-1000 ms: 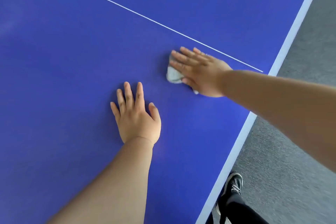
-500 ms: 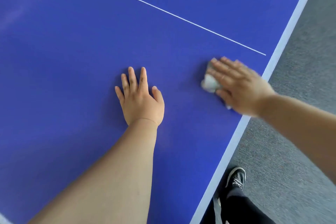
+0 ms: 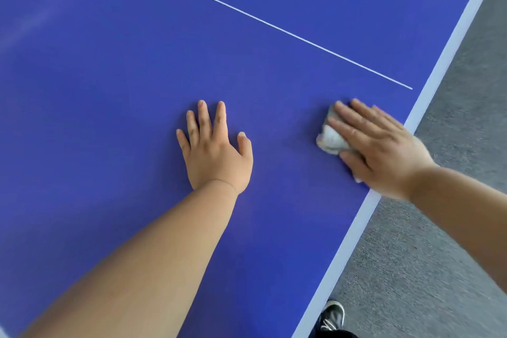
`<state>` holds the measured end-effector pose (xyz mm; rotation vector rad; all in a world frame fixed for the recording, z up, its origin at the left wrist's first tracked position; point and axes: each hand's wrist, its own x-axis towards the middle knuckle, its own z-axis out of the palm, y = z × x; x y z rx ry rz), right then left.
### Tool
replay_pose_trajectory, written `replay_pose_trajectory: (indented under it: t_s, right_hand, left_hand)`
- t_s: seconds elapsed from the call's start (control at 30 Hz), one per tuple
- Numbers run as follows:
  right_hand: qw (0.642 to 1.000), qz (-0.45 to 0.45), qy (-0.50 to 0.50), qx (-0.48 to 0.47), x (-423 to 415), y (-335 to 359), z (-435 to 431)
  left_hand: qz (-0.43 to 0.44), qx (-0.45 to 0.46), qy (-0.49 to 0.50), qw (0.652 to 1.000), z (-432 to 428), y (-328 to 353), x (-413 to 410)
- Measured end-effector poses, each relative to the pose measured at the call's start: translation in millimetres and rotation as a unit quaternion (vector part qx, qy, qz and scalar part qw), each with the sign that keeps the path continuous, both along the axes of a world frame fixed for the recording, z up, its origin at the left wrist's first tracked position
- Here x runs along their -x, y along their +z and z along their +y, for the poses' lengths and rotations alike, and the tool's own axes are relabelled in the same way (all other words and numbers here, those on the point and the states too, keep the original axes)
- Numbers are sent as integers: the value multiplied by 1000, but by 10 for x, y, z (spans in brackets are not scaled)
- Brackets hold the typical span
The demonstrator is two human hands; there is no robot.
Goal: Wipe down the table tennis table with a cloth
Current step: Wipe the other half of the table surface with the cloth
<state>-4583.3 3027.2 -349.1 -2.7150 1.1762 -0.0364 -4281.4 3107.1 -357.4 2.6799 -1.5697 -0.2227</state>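
Observation:
The blue table tennis table fills most of the view, with a thin white centre line crossing it diagonally. My right hand presses a small crumpled grey-white cloth flat onto the table close to the white border at its right edge. The fingers lie straight over the cloth, which sticks out on the left and a little below the palm. My left hand rests palm down on the blue surface with fingers spread, to the left of the cloth and apart from it.
Grey carpet floor runs along the right of the table edge. My dark shoe with white laces stands on it just beside the table at the bottom.
My right hand slid the cloth to the right, from near the centre line toward the table's right edge. My left hand stayed planted on the table.

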Motion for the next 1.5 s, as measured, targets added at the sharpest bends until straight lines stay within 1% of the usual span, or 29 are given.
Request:
replay_pose_trajectory:
  t_s: [0.03, 0.1, 0.13, 0.17, 0.23, 0.3, 0.37, 0.47, 0.53, 0.6, 0.63, 0.67, 0.7, 0.73, 0.8, 0.87, 0.9, 0.93, 0.97, 1.03, 1.07, 1.13, 1.2, 1.37, 1.5]
  right_hand:
    - [996, -20, -84, -9, 6, 16, -246]
    - [972, -43, -232, -14, -12, 12, -571]
    - [962, -41, -270, -9, -35, -6, -617]
    - [958, -34, -286, -5, -44, -28, -616]
    - [956, -29, -291, -9, -46, -24, -526]
    - [963, -32, -266, -17, -89, 22, -303]
    - [976, -38, -211, -20, -168, 43, 117]
    - [993, -39, -105, -31, -314, 18, 1160]
    - [998, -42, -12, -43, -374, -16, 1774]
    - [995, -41, 79, -38, -270, -24, 1818]
    - [994, -36, 98, -31, -208, -24, 1641]
    - [995, -34, 87, -21, -163, -39, 1394]
    - [998, -37, 40, -7, -141, -57, 1093]
    - [999, -42, -27, -3, -132, -60, 758]
    - [987, -32, -156, -22, -174, -51, 240]
    - [972, -26, -230, -34, -334, -44, 119]
    - [971, -25, -237, -31, -421, -38, 196]
    - [976, -25, -216, -26, -495, -33, 349]
    - [986, -26, -164, -20, -555, -25, 572]
    - [999, -21, -22, -23, -612, -41, 1072]
    - [999, -18, 42, -28, -604, -56, 1259]
    - [993, -15, 111, -26, -543, -79, 1395]
    - [992, -16, 121, -25, -509, -89, 1373]
    - [993, -41, 106, -27, -544, -100, 1380]
    - [993, -45, 101, -33, -530, -78, 1360]
  left_hand:
    - [0, 1, 1, 1000, -4, -4, -2]
    - [0, 1, 3, 1000, -5, 4, -1]
    - [0, 1, 2, 1000, -2, 8, -1]
    - [-1, -1, 0, 1000, -3, 12, -2]
    - [2, -7, -3, 1000, -3, 19, -2]
    - [0, -8, -2, 1000, -1, 14, -2]
    - [-2, -9, 0, 1000, -9, 3, -4]
    - [-4, -13, -2, 1000, -5, 2, 7]
    - [-4, -15, 1, 1000, -7, 14, 11]
    - [-1, -14, 3, 1000, -9, 22, 22]
    - [-1, -12, 3, 1000, -9, 20, 24]
    - [-1, -10, 3, 1000, -13, 16, 22]
    - [-2, -8, 3, 1000, -13, 10, 17]
    - [-3, -6, 4, 1000, -12, 4, 11]
    - [-9, -7, 1, 1000, -12, -4, 15]
    - [-11, -10, 0, 1000, -16, 3, 18]
    - [-10, -11, 0, 1000, -16, 10, 20]
    - [-8, -11, 1, 1000, -15, 17, 18]
    - [-6, -11, 1, 1000, -14, 18, 12]
    - [-4, -10, 1, 1000, -12, 12, 5]
    - [-4, -10, 0, 1000, -14, 13, 1]
    - [-4, -8, 0, 1000, -20, 13, 6]
    - [-7, -6, 1, 1000, -19, 15, 6]
    - [-3, -6, 1, 1000, -7, 23, 5]
    - [7, -12, 3, 1000, -9, 41, 3]
